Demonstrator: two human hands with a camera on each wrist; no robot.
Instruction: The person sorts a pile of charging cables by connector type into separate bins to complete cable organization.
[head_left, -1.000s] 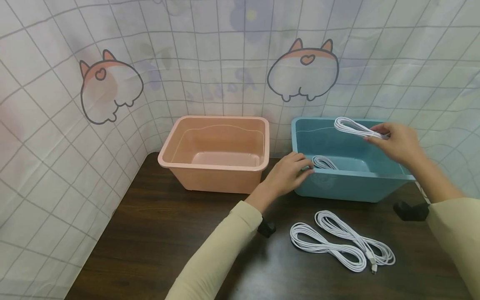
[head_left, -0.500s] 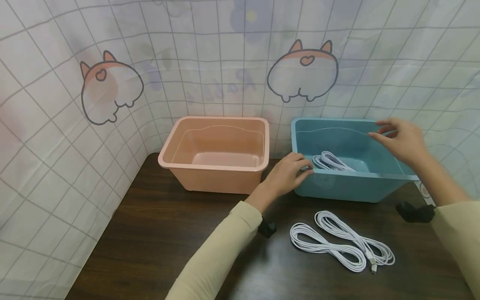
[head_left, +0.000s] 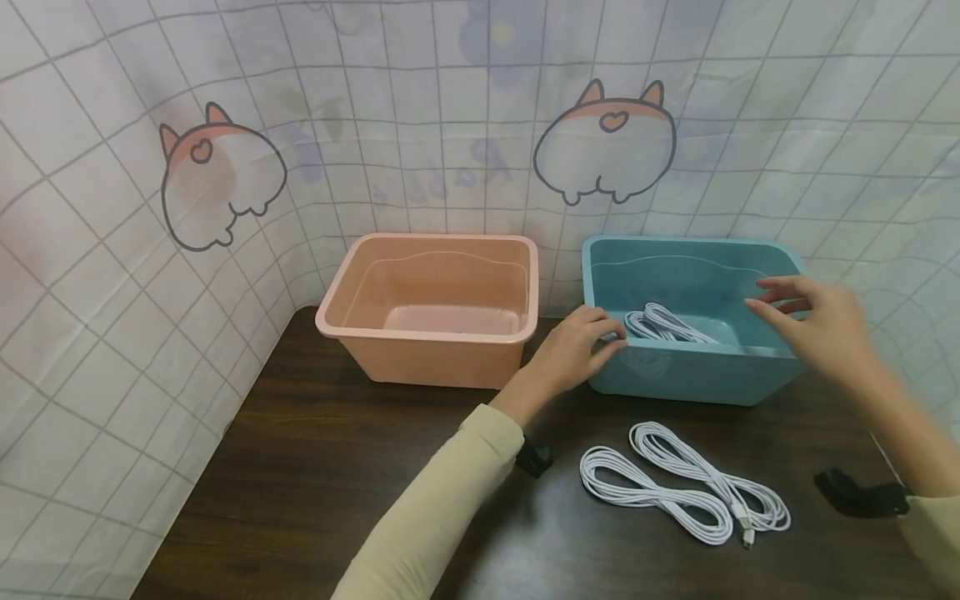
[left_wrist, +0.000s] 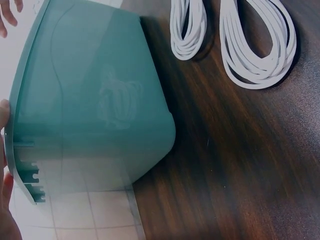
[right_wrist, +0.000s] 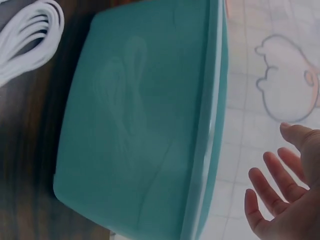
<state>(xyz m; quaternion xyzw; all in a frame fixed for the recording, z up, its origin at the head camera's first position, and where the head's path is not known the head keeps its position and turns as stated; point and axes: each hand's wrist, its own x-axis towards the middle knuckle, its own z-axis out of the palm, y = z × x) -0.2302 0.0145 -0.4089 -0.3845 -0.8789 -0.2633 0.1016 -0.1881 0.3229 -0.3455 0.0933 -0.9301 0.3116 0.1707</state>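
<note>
My left hand (head_left: 566, 350) holds the rim of the teal plastic bin (head_left: 690, 377) at its front left corner, thumb and fingers on either side of the rim. Inside the bin, bundled white cables (head_left: 671, 323) lie toward the left. Over the bin's right end hovers my right hand (head_left: 821, 329), fingers loosely bent with nothing in them; the right wrist view shows the hand (right_wrist: 290, 190) beside the rim. On the table in front of the bin, one coiled white cable (head_left: 652, 496) lies against another coiled cable (head_left: 690, 462), whose USB-style plug shows.
A peach plastic bin (head_left: 431, 360) stands left of the teal one, close to the back wall. Behind both bins hangs a white gridded sheet (head_left: 450, 100) with cartoon animal prints. Dark wood tabletop (head_left: 300, 483) stretches along the front left.
The right hand has let a white cable bundle drop into the teal bin, onto the one inside. It has then drawn back to the right and nearer. The left hand has stayed put.
</note>
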